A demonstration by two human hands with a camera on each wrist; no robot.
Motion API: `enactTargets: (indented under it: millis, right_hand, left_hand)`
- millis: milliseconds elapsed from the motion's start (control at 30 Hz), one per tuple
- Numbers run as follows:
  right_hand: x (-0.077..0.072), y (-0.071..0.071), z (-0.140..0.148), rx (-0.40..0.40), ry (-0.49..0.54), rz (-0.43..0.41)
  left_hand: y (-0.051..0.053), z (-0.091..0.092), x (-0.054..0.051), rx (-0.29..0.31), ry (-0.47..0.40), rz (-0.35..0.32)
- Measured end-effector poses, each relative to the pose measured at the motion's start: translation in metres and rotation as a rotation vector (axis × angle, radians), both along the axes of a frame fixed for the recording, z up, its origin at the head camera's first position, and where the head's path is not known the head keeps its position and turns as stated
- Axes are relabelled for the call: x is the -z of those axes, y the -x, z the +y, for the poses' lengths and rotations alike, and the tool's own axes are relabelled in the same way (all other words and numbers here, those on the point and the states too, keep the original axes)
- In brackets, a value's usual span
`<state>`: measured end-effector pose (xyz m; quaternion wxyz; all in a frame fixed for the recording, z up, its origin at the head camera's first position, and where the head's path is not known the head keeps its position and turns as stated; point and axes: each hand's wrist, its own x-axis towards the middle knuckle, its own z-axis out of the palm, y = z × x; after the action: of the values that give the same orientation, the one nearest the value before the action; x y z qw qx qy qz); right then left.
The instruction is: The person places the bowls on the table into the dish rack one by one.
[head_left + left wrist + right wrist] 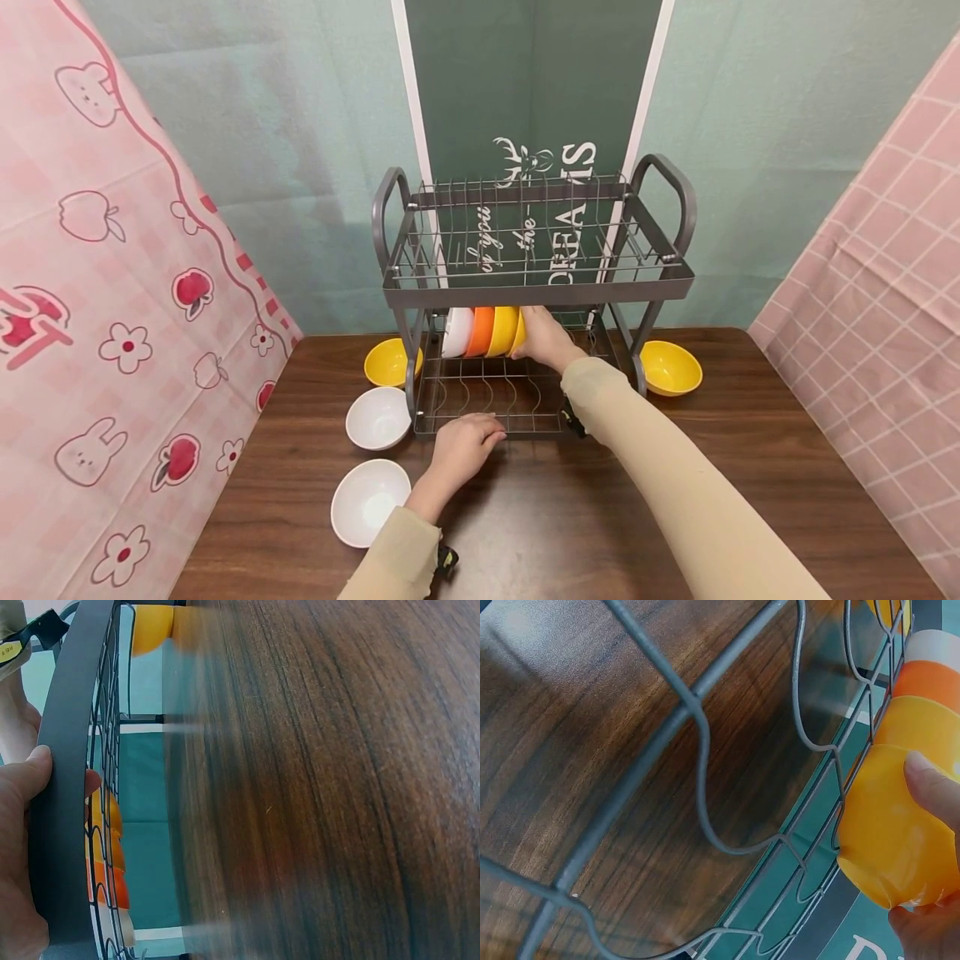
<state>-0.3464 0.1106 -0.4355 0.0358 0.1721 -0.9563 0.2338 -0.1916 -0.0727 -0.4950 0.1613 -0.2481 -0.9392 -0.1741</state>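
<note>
Two white bowls (370,503) sit left of the left hand (463,446), which pinches the front rail (60,847) of the rack (536,292). Beyond, the right hand (547,340) grips the end yellow bowl (896,825) between thumb and fingers, nested in a row on the lower tier (540,415).

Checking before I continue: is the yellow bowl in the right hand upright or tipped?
Tipped: the yellow bowl lies on its side, gripped by the right hand, in a sideways row with the orange bowl.
</note>
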Motion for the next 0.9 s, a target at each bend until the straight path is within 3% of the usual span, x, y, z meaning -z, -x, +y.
enactTargets:
  millis: [533, 900]
  right_hand:
    - [-0.0008, -0.0002, 0.0022, 0.02, -0.001, -0.047]
    - [-0.0004, -0.0061, 0.0015, -0.013, 0.029, -0.05]
  left_hand:
    - [-0.0002, 0.0001, -0.0017, 0.007, 0.003, 0.005]
    - [-0.0014, -0.0006, -0.0019, 0.003, 0.006, 0.01]
